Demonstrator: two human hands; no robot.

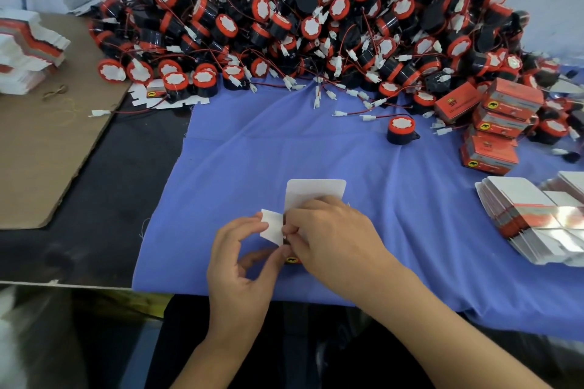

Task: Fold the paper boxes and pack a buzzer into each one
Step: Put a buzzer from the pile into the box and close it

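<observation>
Your left hand [240,265] pinches the paper box [316,191] by its side flap, fingers [243,227] curled; your right hand [335,240] grips it too, at six o'clock on the blue cloth [316,142].

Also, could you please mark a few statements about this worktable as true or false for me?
1. The left hand and the right hand both hold the paper box. True.
2. The lone buzzer sits inside that box. False: it stands on the blue cloth, apart from the hands.
3. Finished orange boxes are piled at the right. True.
4. The left stack of flat boxes rests on the blue cloth. False: it rests on the brown cardboard.
</observation>
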